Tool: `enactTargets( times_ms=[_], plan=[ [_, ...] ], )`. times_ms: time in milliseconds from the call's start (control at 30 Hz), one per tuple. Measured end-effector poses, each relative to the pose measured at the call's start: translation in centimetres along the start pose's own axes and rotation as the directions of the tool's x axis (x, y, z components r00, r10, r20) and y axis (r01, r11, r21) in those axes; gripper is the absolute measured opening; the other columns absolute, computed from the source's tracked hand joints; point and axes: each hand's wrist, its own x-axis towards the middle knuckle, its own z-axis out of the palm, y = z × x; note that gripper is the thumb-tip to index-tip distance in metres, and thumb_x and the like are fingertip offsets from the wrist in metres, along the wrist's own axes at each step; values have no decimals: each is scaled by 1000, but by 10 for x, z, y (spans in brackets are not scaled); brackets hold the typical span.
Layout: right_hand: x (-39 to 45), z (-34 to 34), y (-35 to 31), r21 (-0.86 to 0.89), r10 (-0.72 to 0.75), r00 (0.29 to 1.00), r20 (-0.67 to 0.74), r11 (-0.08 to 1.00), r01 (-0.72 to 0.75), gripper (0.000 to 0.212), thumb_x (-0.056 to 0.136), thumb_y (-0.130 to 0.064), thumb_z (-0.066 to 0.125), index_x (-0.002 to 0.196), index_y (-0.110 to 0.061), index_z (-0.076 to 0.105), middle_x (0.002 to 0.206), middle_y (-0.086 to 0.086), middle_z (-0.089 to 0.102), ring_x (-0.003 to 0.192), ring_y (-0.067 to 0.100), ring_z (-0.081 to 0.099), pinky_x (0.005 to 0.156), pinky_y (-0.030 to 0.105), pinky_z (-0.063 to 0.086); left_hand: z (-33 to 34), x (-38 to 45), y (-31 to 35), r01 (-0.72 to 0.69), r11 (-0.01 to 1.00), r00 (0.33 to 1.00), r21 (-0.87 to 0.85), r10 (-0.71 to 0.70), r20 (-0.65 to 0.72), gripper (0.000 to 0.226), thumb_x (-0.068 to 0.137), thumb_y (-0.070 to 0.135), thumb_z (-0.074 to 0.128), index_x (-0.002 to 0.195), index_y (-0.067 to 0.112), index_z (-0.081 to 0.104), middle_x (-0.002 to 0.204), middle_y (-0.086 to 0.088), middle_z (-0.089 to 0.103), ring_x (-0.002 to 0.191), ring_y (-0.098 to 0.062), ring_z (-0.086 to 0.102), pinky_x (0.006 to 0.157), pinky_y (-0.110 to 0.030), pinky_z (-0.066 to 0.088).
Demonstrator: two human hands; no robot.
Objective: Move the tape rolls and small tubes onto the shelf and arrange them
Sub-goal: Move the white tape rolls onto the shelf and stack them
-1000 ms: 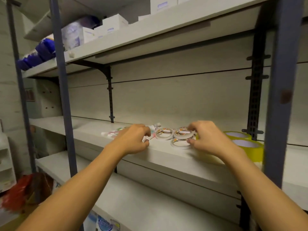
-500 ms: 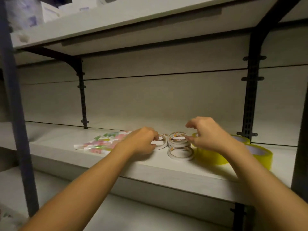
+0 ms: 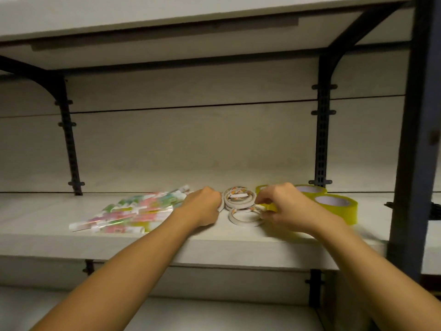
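Small white tape rolls (image 3: 237, 198) lie stacked at the middle of the light shelf (image 3: 167, 244), with one more white roll (image 3: 243, 219) flat in front of them. My left hand (image 3: 204, 207) curls its fingers against a white roll at the left side of the stack. My right hand (image 3: 282, 206) pinches the edge of a white roll on the right side. Colourful small tubes (image 3: 128, 211) lie in a loose pile to the left. Yellow tape rolls (image 3: 336, 207) sit to the right, partly hidden behind my right hand.
A dark metal upright (image 3: 416, 139) stands at the right edge, and black brackets (image 3: 322, 130) run up the back wall. Another shelf board (image 3: 167, 17) hangs close overhead. A lower shelf (image 3: 214, 314) shows beneath my arms.
The view has dropped and closed in on the middle shelf. Both hands stayed at the white rolls, which now sit more tightly gathered into a stack.
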Motion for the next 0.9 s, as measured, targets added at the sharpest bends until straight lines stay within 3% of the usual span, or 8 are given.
enactTargets(
  times_ms=[100,200,300,400,600,733,800,900],
  plan=[
    [4,11,-11,-6,8,999,32,1000,-8,26,82,-24,68,108,-25,69,106,-2,68,101,19,61,82,34,51,-5,-4,1,-16,999,1000,29,16,9,15,79,1,51,75,14,45,88,-11,51,76,-33,51,61,-36,37],
    [7,22,-19,-46,35,997,72,998,-32,29,85,-21,65,114,-25,67,112,0,67,106,22,59,81,36,52,-15,-7,-1,-30,999,999,43,29,20,21,77,2,54,67,15,40,78,-6,43,74,-33,50,59,-34,35],
    [11,30,-20,-50,55,991,120,998,-50,30,86,-17,64,115,-24,68,115,2,66,108,23,60,85,38,53,-30,-11,-10,-61,998,998,25,62,-31,5,73,8,56,69,9,52,75,-8,52,74,-35,55,57,-35,43],
    [14,29,-24,-46,65,987,147,997,-59,16,85,-16,63,97,-21,73,99,3,70,96,24,63,77,40,55,-46,-16,-24,-63,996,993,-64,57,-100,21,65,15,54,82,7,63,81,-11,65,73,-31,58,62,-41,56],
    [13,17,-42,-131,90,986,142,989,-72,13,73,-14,55,81,-20,63,87,4,66,84,27,60,61,34,49,-72,-39,-44,-81,970,985,-228,43,-168,12,71,22,64,82,17,62,78,5,64,77,-19,60,71,-42,54],
    [12,-3,-53,-106,80,989,128,992,-66,20,65,-31,48,80,-22,57,84,3,60,79,27,57,62,34,48,-74,-54,-51,-105,960,983,-258,61,-175,10,75,18,66,85,16,64,79,7,64,78,-15,59,72,-38,53],
    [10,-9,-57,-99,69,992,108,993,-58,13,68,-20,53,80,-25,55,84,1,60,80,26,56,63,34,48,-71,-57,-53,-109,952,984,-287,63,-167,11,76,17,67,87,16,65,78,10,63,76,-11,58,72,-35,52],
    [3,-18,-63,-42,65,996,59,997,-62,23,67,-12,54,84,-26,59,83,-3,61,79,22,57,67,39,53,-68,-60,-55,-133,938,982,-322,81,-169,12,76,17,68,88,18,66,76,13,63,73,-6,59,73,-33,53]
  ],
)
